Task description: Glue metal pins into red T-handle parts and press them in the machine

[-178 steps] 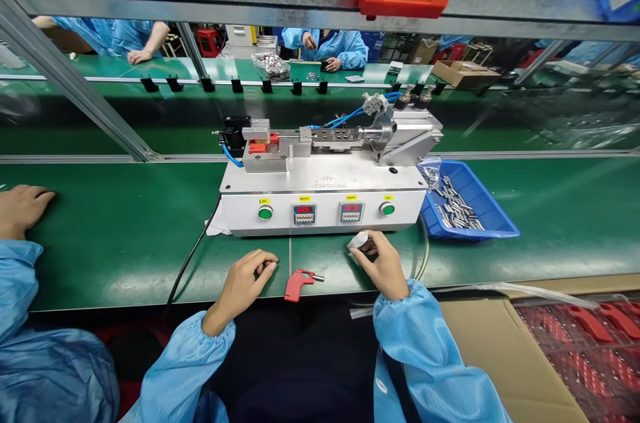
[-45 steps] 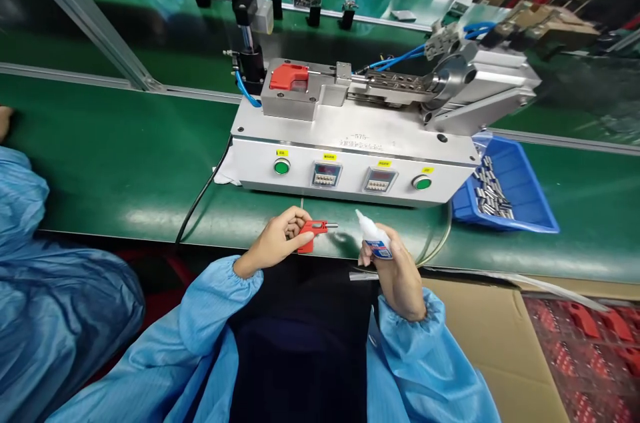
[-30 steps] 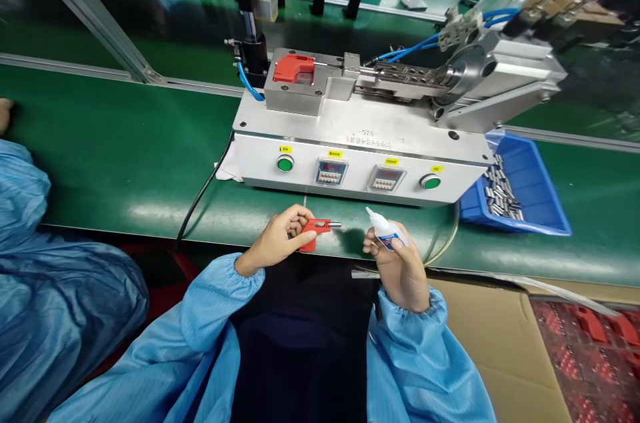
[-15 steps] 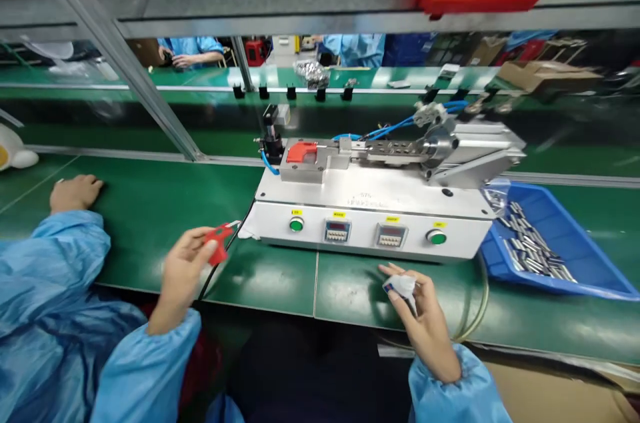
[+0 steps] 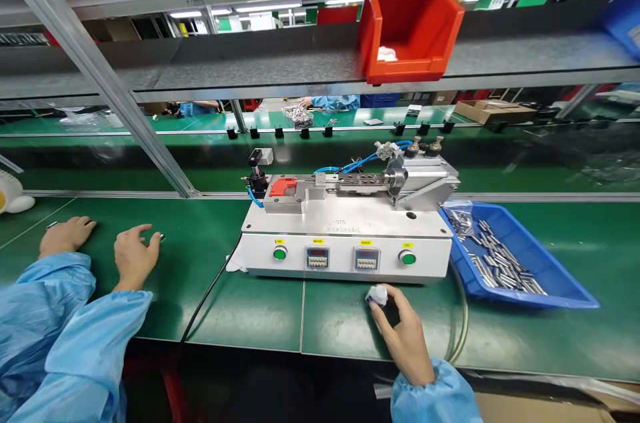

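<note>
My left hand (image 5: 136, 255) is at the left of the bench with its fingers curled around a red plastic part (image 5: 149, 240). Most of that part is hidden; a small metal tip pokes out past the fingers. My right hand (image 5: 404, 335) pinches a small white bottle-like item (image 5: 377, 295) with dark markings, just above the bench in front of the machine. The white bench machine (image 5: 345, 256) stands between my hands. A red pistol-shaped part (image 5: 283, 187) lies in its metal fixture (image 5: 285, 205).
A blue tray (image 5: 565, 283) of metal pins is right of the machine. A co-worker's hand (image 5: 67, 234) rests at far left. A red bin (image 5: 410, 66) sits on the shelf above. A black cable (image 5: 210, 296) and a hose (image 5: 463, 323) cross the bench edge.
My left hand has moved left with the red part, away from the machine and towards the co-worker's hand. My right hand still holds the white item. The head view has tilted up.
</note>
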### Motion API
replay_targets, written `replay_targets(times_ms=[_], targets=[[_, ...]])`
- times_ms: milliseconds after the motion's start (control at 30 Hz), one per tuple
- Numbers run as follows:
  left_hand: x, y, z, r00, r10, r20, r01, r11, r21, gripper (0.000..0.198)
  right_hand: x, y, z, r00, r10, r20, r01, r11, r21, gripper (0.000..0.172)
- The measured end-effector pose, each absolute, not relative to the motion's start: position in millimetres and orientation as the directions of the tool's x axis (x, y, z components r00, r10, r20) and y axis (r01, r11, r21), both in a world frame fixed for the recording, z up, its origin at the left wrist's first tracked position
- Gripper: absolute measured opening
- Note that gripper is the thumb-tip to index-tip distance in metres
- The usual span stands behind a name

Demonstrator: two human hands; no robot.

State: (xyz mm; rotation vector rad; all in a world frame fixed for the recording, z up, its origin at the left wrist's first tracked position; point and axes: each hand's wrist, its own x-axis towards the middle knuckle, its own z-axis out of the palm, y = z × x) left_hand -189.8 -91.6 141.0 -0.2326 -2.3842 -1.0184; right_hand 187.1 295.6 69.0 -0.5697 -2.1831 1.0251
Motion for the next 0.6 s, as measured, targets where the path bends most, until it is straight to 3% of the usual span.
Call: replay_targets(times_ms=[133,267,367,467,600], targets=[[-158.4,-32.0,159.4,-0.742,0.218,0.634,0.619,0.584,0.524,0.024,185.2,295.5,68.6,-0.696,0.593,0.404,0.095,0.634,-0.767,0.031],[-130.2,45.7,197.3,-0.58,0.506,0.639,0.813,0.413,0.41,0.02,183.9,295.6,67.3,-0.697,0.584,0.416,0.117,0.665,-0.737,0.031],[-129.8,101.3,232.0,-0.464,0.749,0.473,0.883,0.433,0.18,0.02,183.4,296.0,66.6,-0.697,0.582,0.419,0.133,0.679,-0.722,0.031],[-138.7,140.7,257.5,-0.508,0.801,0.318,0.854,0.516,0.065,0.016,183.1,296.9,67.7,-0.695,0.573,0.435,0.127,0.693,-0.71,0.03],[-144.8,162.9,277.4,-0.528,0.81,0.256,0.84,0.542,0.017,0.009,182.7,300.4,69.1,-0.688,0.566,0.454,0.111,0.701,-0.704,0.025]])
